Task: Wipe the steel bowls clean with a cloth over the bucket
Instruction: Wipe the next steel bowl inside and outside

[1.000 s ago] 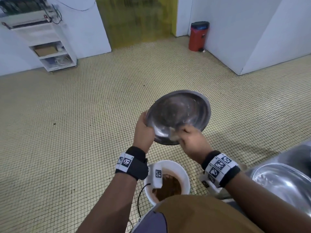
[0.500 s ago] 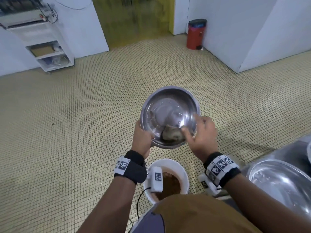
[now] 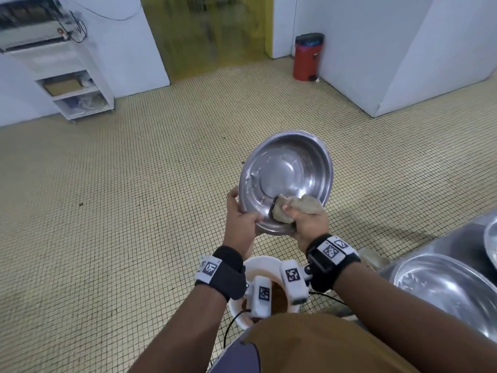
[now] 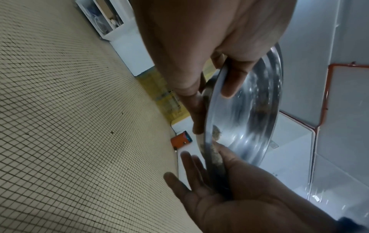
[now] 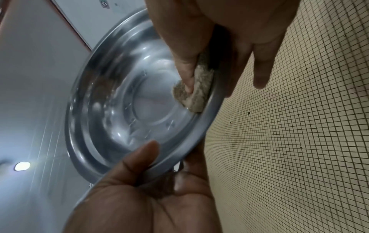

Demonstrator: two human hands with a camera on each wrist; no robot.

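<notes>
Head view alone is showing bucket [image 3: 265,267] below; left hand [image 3: 240,224] is gripping bowl [image 3: 286,179] rim, right hand [image 3: 309,224] is pinching cloth [image 3: 294,208] over it; right wrist view is showing thumb pressing cloth inside.

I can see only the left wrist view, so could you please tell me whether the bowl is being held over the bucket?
Observer: Roughly. The head view shows the white bucket, with brown contents, beneath the wrists. The steel bowl is held just beyond it.
Operator: Thank you. Where is the cloth working?
Observer: In the right wrist view, the right hand pinches the cloth over the rim, thumb pressing it on the inner wall.
Operator: Are more bowls waiting?
Observer: Yes, the head view shows a second bowl low at the person's right.
</notes>
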